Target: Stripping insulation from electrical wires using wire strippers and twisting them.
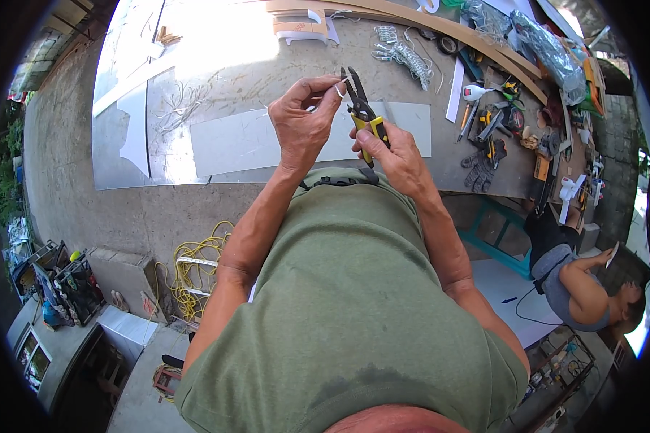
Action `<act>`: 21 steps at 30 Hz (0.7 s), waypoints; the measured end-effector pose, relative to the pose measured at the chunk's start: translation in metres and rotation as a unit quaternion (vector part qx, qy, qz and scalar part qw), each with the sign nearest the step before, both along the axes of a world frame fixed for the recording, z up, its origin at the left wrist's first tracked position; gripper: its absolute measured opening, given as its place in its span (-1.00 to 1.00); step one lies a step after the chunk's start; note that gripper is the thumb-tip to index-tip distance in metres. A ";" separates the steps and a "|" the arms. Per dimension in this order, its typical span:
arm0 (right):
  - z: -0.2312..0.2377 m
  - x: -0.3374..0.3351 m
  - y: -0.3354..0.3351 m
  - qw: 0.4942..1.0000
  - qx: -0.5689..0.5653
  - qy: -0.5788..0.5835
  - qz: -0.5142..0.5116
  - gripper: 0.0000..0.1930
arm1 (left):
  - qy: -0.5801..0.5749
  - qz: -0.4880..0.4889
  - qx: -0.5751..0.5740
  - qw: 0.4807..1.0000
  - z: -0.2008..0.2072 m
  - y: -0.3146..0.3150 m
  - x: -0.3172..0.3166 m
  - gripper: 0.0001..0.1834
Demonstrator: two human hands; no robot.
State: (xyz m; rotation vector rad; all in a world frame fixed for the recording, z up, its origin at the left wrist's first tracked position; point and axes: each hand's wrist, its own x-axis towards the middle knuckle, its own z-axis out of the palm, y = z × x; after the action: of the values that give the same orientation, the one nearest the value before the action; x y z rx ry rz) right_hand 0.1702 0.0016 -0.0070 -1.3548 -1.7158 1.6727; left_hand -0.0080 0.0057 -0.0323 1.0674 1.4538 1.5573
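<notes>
My right hand (397,160) is wrapped round the yellow and black handles of a pair of wire-stripper pliers (362,107), raised above the table. The dark jaws point away from me and stand slightly apart. Just left of the jaws, my left hand (302,119) is closed in a pinch, with a short thin white wire (339,92) at its fingertips. The wire reaches the jaws; whether they grip it is too small to tell. Beneath both hands lies a long pale sheet (242,138) on the metal table (227,79).
Bundled white wire (412,61) and loose wire strands (180,107) lie on the table. At the right are gloves (478,173), a white-and-red tool (477,92) and other hand tools. Curved brown strips (477,43) cross the far side. Another person (581,289) sits at lower right.
</notes>
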 end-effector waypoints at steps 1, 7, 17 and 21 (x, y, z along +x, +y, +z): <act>-0.001 0.000 0.000 1.000 0.010 -0.006 0.001 -0.61 | 0.026 0.006 0.013 1.000 -0.001 0.000 0.000 -0.84; -0.004 0.000 0.000 0.998 0.053 -0.040 0.011 -0.60 | 0.056 0.011 0.027 0.998 -0.003 0.000 0.001 -0.86; -0.006 -0.006 -0.003 0.990 0.136 -0.038 -0.006 -0.67 | 0.098 0.018 0.046 0.994 -0.005 -0.001 0.000 -0.88; -0.002 -0.007 -0.004 0.986 0.153 -0.065 0.000 -0.68 | 0.097 0.016 0.044 0.994 -0.006 0.000 0.000 -0.88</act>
State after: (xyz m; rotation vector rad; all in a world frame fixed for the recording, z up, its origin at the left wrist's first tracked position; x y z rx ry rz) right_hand 0.1627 -0.0026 -0.0094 -1.3396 -1.9504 1.2776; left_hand -0.0081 0.0053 -0.0380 1.2812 1.5499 1.5888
